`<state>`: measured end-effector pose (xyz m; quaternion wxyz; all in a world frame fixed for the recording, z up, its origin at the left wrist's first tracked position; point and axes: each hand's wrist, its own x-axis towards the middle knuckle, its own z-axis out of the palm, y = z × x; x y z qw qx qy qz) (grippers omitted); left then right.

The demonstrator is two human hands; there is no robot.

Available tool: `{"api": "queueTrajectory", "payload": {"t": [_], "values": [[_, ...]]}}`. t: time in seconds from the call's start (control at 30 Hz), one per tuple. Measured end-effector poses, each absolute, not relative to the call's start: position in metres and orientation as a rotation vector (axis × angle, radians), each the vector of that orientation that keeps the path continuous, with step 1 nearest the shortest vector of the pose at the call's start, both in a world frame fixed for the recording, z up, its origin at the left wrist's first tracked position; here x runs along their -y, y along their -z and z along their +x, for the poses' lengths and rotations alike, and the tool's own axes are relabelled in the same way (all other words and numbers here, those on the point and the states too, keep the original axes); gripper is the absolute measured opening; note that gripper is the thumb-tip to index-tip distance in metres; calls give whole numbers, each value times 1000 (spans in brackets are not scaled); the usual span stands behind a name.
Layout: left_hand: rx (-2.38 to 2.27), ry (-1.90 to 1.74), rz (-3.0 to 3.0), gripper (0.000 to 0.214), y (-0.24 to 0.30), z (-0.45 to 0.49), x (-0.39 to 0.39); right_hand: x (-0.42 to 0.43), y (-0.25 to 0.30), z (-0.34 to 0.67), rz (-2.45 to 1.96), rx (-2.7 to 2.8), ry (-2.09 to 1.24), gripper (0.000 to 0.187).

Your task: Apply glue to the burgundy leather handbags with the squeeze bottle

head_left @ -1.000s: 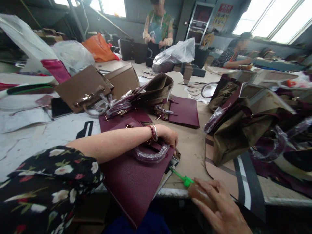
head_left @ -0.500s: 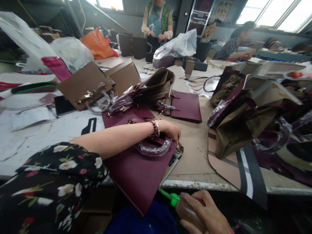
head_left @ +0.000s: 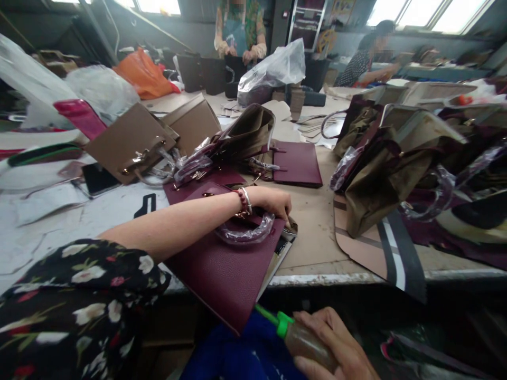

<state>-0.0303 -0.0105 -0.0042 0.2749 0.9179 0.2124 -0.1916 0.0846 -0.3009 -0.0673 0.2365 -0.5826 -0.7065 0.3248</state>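
My right hand [head_left: 328, 343] is closed around a squeeze bottle of amber glue [head_left: 307, 342], down below the table edge over my lap, and its green nozzle [head_left: 282, 324] points up and left, just beside the lower edge of a burgundy leather handbag [head_left: 224, 277]. The bag lies tilted across the table edge, its bottom corner hanging out over the blue cloth [head_left: 237, 351] on my lap. My left arm, in a floral sleeve [head_left: 79, 311], reaches across the bag. My left hand [head_left: 273, 203] rests on its far top edge with the fingers curled downward, and the plastic-wrapped handle [head_left: 245, 235] sits just under my wrist, which wears a beaded bracelet and a silver bangle [head_left: 242, 201].

Beyond, another burgundy bag and a flat burgundy panel [head_left: 297, 163] lie on the table, with a taupe handbag [head_left: 130, 142] to the left and olive-lined bags [head_left: 384, 184] to the right. Farther off, a person in an apron [head_left: 237, 31] stands behind black bags [head_left: 202, 74], and another person [head_left: 364, 63] sits at the right.
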Motion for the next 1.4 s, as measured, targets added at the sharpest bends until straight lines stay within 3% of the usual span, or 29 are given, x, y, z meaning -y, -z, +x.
{"api": "queueTrajectory", "payload": {"t": [0.17,0.4,0.6,1.0,1.23,1.4], "values": [[-570,490,2557,26,-7,-34,14,299,67,84,-1651,1862,-517,36],[-600,470,2637,30,-18,-38,20,304,64,81,-1609,2014,-562,38],[-615,441,2652,30,-23,-40,23,297,65,87,-1623,1904,-230,37],[-660,423,2736,28,-45,-39,32,314,68,72,-1627,1944,-788,38],[-670,34,2926,23,-95,-48,34,302,58,76,-1625,1827,-456,39],[-634,-128,3121,23,-90,-67,49,294,61,79,-1624,1812,-247,39]]}}
